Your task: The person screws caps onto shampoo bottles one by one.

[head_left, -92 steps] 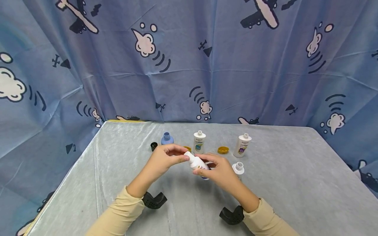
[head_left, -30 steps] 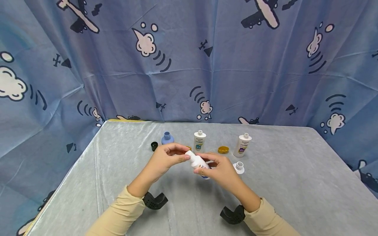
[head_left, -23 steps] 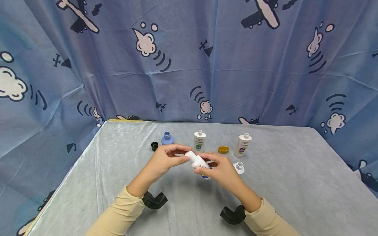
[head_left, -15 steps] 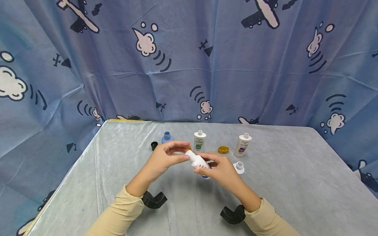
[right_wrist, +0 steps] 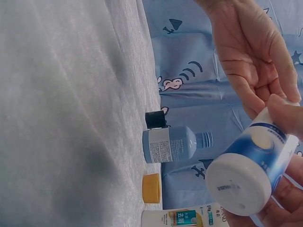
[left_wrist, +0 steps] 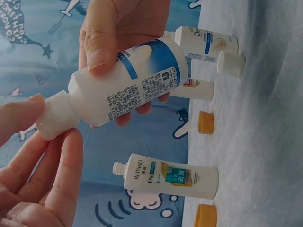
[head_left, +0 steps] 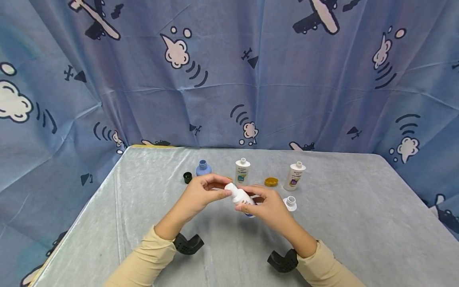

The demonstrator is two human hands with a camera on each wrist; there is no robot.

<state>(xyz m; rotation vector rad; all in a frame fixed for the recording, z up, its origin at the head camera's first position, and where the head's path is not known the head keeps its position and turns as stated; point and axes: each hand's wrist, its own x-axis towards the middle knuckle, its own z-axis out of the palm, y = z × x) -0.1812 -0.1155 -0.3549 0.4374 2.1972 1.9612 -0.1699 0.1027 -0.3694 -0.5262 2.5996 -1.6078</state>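
Tilted in midair over the table, a white bottle with a blue label [head_left: 244, 200] is gripped around its body by my right hand [head_left: 267, 204]. My left hand [head_left: 202, 192] pinches the bottle's white cap [left_wrist: 57, 116] between thumb and fingers. The cap sits on the neck; whether it is tight I cannot tell. In the right wrist view the bottle's white base [right_wrist: 238, 184] faces the camera. Behind my right hand stands another white bottle [head_left: 290, 203] with a bare neck, and a loose white cap [left_wrist: 231, 64] lies beside it.
At the back stand a blue bottle [right_wrist: 170, 144] and two white REPAND-type bottles, one with a teal label [head_left: 242, 171], one with a purple label [head_left: 295, 176], all uncapped. A black cap [head_left: 187, 177] and yellow caps [head_left: 271, 182] lie near them on the grey cloth [head_left: 344, 215].
My left fingers have loosened from the cap, lifted slightly, and closed around it again. The right hand and the bottle have barely moved.
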